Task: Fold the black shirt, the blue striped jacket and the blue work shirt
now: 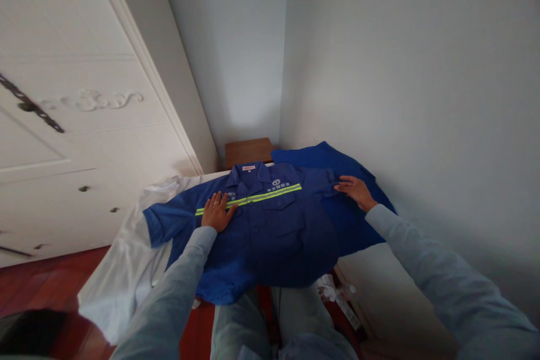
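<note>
A blue short-sleeved work shirt (pixel 280 236) lies spread out, front side up, with its collar away from me. A yellow-green and grey reflective stripe crosses its chest, with white lettering above. My left hand (pixel 216 211) lies flat on the chest at the stripe, fingers stretched and a ring on one of them. At the right sleeve, my right hand (pixel 354 191) has its thumb and fingers closed on the sleeve's edge. Beneath the shirt, more blue cloth (pixel 363 219) shows on the right and a white garment (pixel 122 270) hangs down on the left.
A white cabinet (pixel 84 140) with carved trim and dark handles stands close on the left. Grey walls (pixel 400 79) meet in the corner ahead. A brown wooden piece (pixel 248 151) sits behind the collar. Clear plastic wrapping (pixel 337 292) lies low by my knees, above reddish flooring (pixel 54 275).
</note>
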Motion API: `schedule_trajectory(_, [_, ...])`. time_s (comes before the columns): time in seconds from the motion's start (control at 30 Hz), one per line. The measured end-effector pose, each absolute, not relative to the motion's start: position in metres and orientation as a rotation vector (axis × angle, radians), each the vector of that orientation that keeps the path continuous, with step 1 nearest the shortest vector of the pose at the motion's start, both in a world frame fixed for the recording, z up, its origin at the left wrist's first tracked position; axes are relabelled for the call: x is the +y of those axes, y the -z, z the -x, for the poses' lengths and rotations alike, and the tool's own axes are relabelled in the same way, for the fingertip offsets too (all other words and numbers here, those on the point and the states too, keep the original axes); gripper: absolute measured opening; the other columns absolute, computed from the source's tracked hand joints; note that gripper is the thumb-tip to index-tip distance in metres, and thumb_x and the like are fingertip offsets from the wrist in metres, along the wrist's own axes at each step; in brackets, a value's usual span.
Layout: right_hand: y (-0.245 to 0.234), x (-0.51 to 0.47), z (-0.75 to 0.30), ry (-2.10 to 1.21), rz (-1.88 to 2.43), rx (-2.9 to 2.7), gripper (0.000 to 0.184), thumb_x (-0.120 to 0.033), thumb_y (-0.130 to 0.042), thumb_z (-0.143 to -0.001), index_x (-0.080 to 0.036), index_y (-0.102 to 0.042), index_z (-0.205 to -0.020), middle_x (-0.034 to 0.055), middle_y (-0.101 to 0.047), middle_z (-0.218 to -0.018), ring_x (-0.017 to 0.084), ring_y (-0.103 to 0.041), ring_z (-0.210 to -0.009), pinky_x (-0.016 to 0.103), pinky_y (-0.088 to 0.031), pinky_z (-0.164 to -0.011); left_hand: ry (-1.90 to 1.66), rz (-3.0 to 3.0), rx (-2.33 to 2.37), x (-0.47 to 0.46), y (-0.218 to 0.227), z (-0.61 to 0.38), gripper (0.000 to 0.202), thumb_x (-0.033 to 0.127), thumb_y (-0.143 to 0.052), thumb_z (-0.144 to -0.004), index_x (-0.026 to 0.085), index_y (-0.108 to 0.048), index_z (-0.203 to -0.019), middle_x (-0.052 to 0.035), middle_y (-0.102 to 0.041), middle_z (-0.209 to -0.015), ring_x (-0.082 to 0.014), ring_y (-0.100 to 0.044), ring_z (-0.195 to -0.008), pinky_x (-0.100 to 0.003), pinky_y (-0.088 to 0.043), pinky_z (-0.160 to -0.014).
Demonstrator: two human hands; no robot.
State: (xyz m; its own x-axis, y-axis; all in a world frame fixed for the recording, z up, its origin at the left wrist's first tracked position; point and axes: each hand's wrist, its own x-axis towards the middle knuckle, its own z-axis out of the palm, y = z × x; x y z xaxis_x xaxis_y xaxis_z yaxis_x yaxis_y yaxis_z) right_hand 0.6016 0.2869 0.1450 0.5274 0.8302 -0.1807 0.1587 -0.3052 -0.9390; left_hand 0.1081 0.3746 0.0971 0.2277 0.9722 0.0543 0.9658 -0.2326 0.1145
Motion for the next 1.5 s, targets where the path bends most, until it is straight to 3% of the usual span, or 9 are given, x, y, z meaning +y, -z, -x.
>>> schedule_trajectory(0.1, [-0.149,0.281,-0.599,-0.922,1.738,-0.872,0.07,-0.029,-0.086,-0.064,-0.011,-0.061,-0.126,0.0058,-0.07,-0.087,0.01,-0.059,-0.064,0.018,-0.041,-0.05,-0.164,-2.408,1.903,0.376,-0.096,-0.107,0.074,0.062,-0.036,-0.097,0.015,-0.039,-0.154,-0.0143,-0.032,-0.161,-0.0307,-0.027,-0.152,-0.048,-0.024,-0.126])
schedule_trajectory(0.23, [-0.155,0.272,-0.596,-1.247,1.58,-0.894,0.093,-0.031,-0.09,-0.06,-0.014,-0.047,-0.141,-0.009,-0.049,-0.058,0.003,-0.034,-0.044,0.017,-0.027,-0.041,-0.185,-2.406,1.9,0.377,-0.093,-0.106,0.075,0.063,-0.036,-0.096,0.014,-0.04,-0.153,-0.0145,-0.032,-0.161,-0.0313,-0.027,-0.152,-0.049,-0.024,-0.126])
schedule_trajectory(0.57, [-0.159,0.277,-0.576,-1.293,1.619,-1.026,0.125,-0.024,-0.092,-0.056,-0.015,-0.021,-0.158,-0.0125,-0.043,-0.056,0.004,-0.036,-0.04,0.016,-0.028,-0.035,-0.18,-2.414,1.902,0.377,-0.092,-0.107,0.075,0.062,-0.035,-0.096,0.014,-0.04,-0.153,-0.0149,-0.032,-0.161,-0.0314,-0.028,-0.152,-0.049,-0.025,-0.125])
schedule_trajectory(0.83, [-0.145,0.272,-0.606,-1.294,1.524,-1.245,0.132,-0.024,-0.086,-0.059,-0.017,-0.004,-0.162,-0.0107,-0.055,-0.061,0.004,-0.042,-0.042,0.013,-0.03,-0.04,-0.187,-2.427,1.896,0.379,-0.087,-0.104,0.075,0.062,-0.034,-0.096,0.014,-0.04,-0.153,-0.0143,-0.032,-0.161,-0.0307,-0.027,-0.152,-0.047,-0.023,-0.126])
schedule_trajectory(1.0, [-0.138,0.274,-0.61,-1.274,1.515,-1.229,0.132,-0.016,-0.082,-0.059,-0.017,-0.001,-0.163,-0.0009,-0.071,-0.083,0.011,-0.064,-0.067,0.019,-0.052,-0.063,-0.185,-2.429,1.885,0.379,-0.086,-0.104,0.075,0.063,-0.034,-0.096,0.015,-0.04,-0.154,-0.0135,-0.032,-0.161,-0.0306,-0.026,-0.152,-0.048,-0.023,-0.126])
schedule_trajectory(1.17, [-0.137,0.277,-0.61,-1.247,1.552,-1.224,0.133,-0.013,-0.083,-0.057,-0.016,-0.002,-0.163,-0.0007,-0.072,-0.083,0.012,-0.065,-0.071,0.021,-0.054,-0.068,-0.183,-2.431,1.892,0.377,-0.087,-0.105,0.074,0.062,-0.035,-0.096,0.014,-0.04,-0.153,-0.0141,-0.032,-0.16,-0.0305,-0.028,-0.152,-0.048,-0.025,-0.125])
schedule_trajectory(1.3, [-0.137,0.273,-0.611,-1.259,1.54,-1.182,0.13,-0.023,-0.087,-0.06,-0.017,-0.007,-0.162,-0.0052,-0.065,-0.071,0.008,-0.055,-0.054,0.017,-0.046,-0.053,-0.171,-2.426,1.893,0.377,-0.086,-0.104,0.075,0.062,-0.035,-0.096,0.014,-0.039,-0.154,-0.0141,-0.032,-0.161,-0.0302,-0.027,-0.152,-0.048,-0.024,-0.126])
schedule_trajectory(1.43, [-0.142,0.272,-0.605,-1.212,1.515,-1.023,0.111,-0.044,-0.08,-0.075,-0.013,-0.016,-0.16,-0.0138,-0.035,-0.046,0.006,-0.032,-0.039,0.019,-0.04,-0.044,-0.173,-2.422,1.904,0.378,-0.085,-0.104,0.075,0.062,-0.035,-0.096,0.015,-0.04,-0.154,-0.0136,-0.031,-0.161,-0.0303,-0.026,-0.152,-0.048,-0.024,-0.126])
schedule_trajectory(1.5, [-0.145,0.275,-0.599,-1.221,1.567,-0.944,0.108,-0.045,-0.08,-0.075,-0.012,-0.021,-0.159,-0.0137,-0.032,-0.045,0.005,-0.028,-0.038,0.018,-0.036,-0.04,-0.174,-2.429,1.905,0.378,-0.084,-0.104,0.074,0.062,-0.036,-0.096,0.014,-0.04,-0.154,-0.0138,-0.032,-0.161,-0.0306,-0.027,-0.152,-0.048,-0.024,-0.126])
